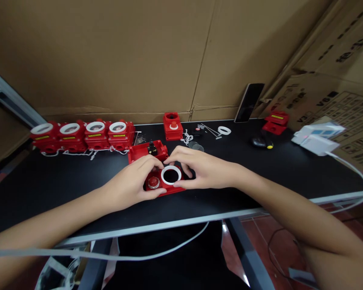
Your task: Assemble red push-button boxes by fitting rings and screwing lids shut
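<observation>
A red housing cover [176,190] lies on the black tabletop in front of me, with a round red button [153,182] on its left half. A white ring [171,183] sits over the round dark opening on its right half. My left hand [137,177] grips the cover's left side, thumb at the front edge and fingertips close to the ring. My right hand [196,167] curls round the ring from the right, thumb at its front and index finger at its back. Just behind the cover is an open red housing [137,152] with a black part [152,149] inside.
Several red boxes with white rings [98,141] stand in a row at back left. Behind my hands are another red box [173,128], clear discs [196,146] and a loose white ring [224,130]. A phone [249,102] leans on cardboard; a white device [316,139] stands right.
</observation>
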Tool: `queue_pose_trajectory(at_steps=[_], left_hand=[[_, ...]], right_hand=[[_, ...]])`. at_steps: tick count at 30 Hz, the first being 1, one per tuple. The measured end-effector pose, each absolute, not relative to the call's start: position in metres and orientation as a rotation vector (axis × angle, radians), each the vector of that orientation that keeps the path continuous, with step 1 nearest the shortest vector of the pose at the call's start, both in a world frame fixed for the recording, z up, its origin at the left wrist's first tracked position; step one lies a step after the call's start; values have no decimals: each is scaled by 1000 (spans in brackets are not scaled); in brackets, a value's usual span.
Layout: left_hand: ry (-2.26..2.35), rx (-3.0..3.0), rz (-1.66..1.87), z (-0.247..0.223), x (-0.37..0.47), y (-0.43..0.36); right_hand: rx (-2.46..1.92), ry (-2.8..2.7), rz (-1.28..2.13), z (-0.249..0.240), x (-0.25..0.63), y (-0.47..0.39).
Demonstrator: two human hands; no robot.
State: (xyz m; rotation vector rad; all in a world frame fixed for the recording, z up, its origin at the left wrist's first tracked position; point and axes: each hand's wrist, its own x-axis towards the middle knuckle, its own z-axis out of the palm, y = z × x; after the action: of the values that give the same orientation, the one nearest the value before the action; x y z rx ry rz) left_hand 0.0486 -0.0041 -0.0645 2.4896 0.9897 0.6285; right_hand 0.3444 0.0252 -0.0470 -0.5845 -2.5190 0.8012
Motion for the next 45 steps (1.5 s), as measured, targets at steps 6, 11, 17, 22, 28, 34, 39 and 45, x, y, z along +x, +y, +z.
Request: queue_pose_trajectory(at_steps=[6,11,17,22,28,34,39,45], left_hand=[[983,2495,632,-65,49,-4],[959,2503,643,-66,47,-4],[950,2504,638,-66,47,-3],[939,2519,639,-67,47,-4],[943,2549,634,-66,46,-4],[927,2578,625,-67,44,-3],[895,2605,628,-69,45,-1],[952,2546,589,-68,46,-2]], right_hand=[[-807,-2561,703,-47,338,20],[-689,-2517,777,-43,344,21],[-633,-2535,753,-37,350,25],[-641,-2540,714,-37,349,25],[-681,-2542,669,-36,350,24],[-713,-2532,637,-37,350,25],[-779,-2533,708,-38,350,24],[-772,-2614,730,-35,347,22]])
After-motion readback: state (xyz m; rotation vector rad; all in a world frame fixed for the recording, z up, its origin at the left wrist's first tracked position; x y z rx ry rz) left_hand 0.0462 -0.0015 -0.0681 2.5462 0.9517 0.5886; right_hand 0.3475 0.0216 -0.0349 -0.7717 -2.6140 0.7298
